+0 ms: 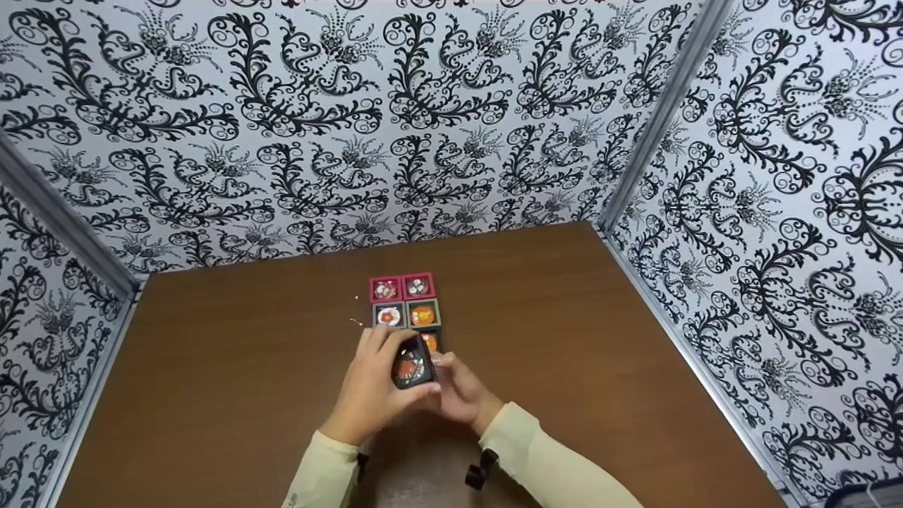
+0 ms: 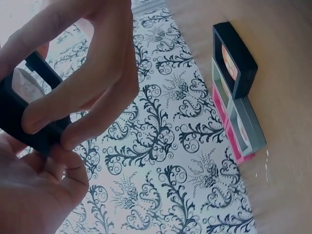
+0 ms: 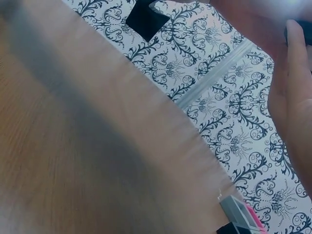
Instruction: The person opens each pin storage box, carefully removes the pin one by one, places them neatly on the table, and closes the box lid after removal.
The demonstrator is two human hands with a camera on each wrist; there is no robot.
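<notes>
Both hands hold a small black square box (image 1: 422, 381) raised above the table. A round disc (image 1: 408, 368) with an orange and speckled pattern shows in its open face. My left hand (image 1: 370, 384) grips the box, fingers over the top and thumb along the lower edge. On the other side, my right hand (image 1: 462, 395) pinches it, its other fingers partly hidden. In the left wrist view, fingers from both hands surround the black box (image 2: 17, 109). Only part of my right hand (image 3: 295, 92) shows in the right wrist view, against a black edge.
Behind the hands lie two pink boxes (image 1: 372, 289), two grey boxes (image 1: 438, 314) and another black box (image 2: 248, 66), set close in rows on the brown table (image 1: 247, 367). Small white scraps (image 1: 358, 322) lie left of them. Patterned walls (image 1: 338, 141) enclose the table.
</notes>
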